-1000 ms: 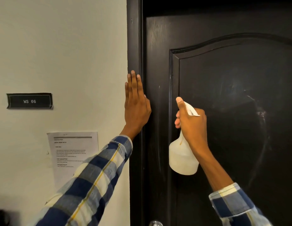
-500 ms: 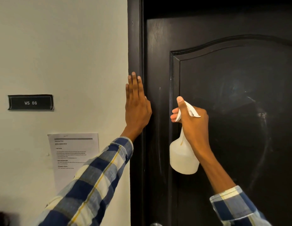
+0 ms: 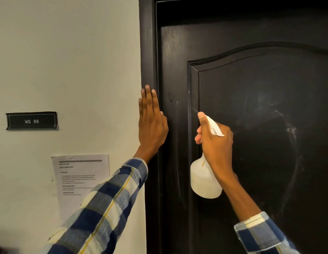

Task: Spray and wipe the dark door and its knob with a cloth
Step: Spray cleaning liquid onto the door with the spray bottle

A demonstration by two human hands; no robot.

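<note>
The dark door (image 3: 260, 85) fills the right half of the view, with a raised arched panel and pale smears on its surface. Small wet droplets (image 3: 171, 99) sit on the door's left stile. My right hand (image 3: 214, 142) grips a white spray bottle (image 3: 203, 182) by its trigger head, nozzle pointing up-left at the door. My left hand (image 3: 151, 123) lies flat, fingers together, against the dark door frame (image 3: 147, 52). The knob and any cloth are out of view.
A pale wall (image 3: 67, 61) stands left of the frame. On it hang a black nameplate reading WS 06 (image 3: 31, 121) and a printed paper sheet (image 3: 80, 178) below it.
Fresh droplets have appeared on the door's left stile. The view has tilted up slightly, so the knob at the bottom edge has dropped out of sight. Both hands have stayed almost in place.
</note>
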